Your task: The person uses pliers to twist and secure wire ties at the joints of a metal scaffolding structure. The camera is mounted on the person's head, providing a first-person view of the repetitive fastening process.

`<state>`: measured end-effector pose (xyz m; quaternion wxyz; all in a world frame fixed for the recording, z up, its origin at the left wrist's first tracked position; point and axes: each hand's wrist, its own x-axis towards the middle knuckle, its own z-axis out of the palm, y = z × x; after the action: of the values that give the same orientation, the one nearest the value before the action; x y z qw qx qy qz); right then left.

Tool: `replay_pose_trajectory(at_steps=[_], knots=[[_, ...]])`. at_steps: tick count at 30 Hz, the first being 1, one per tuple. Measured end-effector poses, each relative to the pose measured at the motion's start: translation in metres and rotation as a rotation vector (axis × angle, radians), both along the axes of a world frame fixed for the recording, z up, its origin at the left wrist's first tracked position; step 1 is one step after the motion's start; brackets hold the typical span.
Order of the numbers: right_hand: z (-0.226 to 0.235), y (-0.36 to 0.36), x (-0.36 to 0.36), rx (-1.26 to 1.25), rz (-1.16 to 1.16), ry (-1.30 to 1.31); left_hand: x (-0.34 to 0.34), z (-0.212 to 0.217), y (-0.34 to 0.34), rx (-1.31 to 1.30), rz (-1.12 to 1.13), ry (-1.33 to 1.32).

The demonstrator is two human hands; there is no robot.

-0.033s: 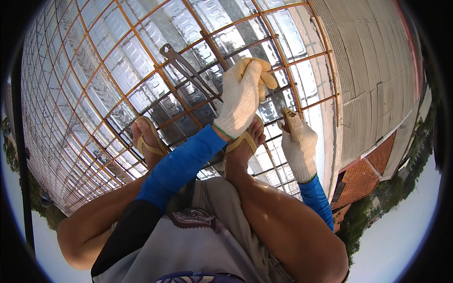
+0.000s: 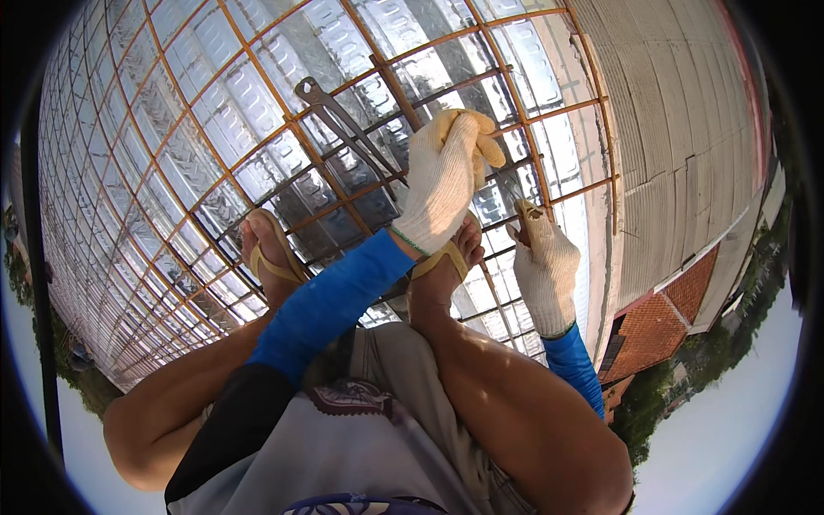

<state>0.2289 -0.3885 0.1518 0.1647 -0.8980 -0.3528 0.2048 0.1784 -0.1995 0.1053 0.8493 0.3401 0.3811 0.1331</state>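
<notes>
Wearing a cream knitted glove, my left hand (image 2: pixel 442 176) is closed above a rusty rebar grid (image 2: pixel 296 129), its fingers curled; whatever they grip is hidden. My right hand (image 2: pixel 548 266), gloved alike, lies lower and to the right, thumb and fingers pinched together. Faint thin wire (image 2: pixel 513 186) shows at its fingertips, toward my left hand. A pair of dark pincers (image 2: pixel 348 129) rests across the bars, jaws away from me. Its handles run down toward my left wrist, and their ends are partly hidden by that hand.
Shiny ribbed metal decking (image 2: pixel 245 99) lies under the grid. My sandalled feet (image 2: pixel 273 257) stand on it. Along the right, a pale edge strip borders grey corrugated roofing (image 2: pixel 678 129); beyond it is an orange tiled roof (image 2: pixel 644 335). A dark upright pole (image 2: pixel 39 283) stands far left.
The grid and pincers sit very slightly farther right and the pincers a touch lower in the picture. Both hands keep nearly the same pose.
</notes>
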Motion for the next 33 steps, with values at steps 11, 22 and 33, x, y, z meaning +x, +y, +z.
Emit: replay_pose_trajectory(at_steps=[11,22,33], knots=[[0.001,0.047,-0.003,0.116,-0.230,0.632,-0.019,-0.006,0.003,-0.067,0.107,0.032],[0.000,0.065,0.026,-0.144,0.351,0.163,-0.030,-0.012,0.015,-0.106,0.321,0.146],[-0.005,0.072,0.083,-0.265,0.177,0.164,-0.071,-0.036,0.089,1.564,-0.237,0.641]])
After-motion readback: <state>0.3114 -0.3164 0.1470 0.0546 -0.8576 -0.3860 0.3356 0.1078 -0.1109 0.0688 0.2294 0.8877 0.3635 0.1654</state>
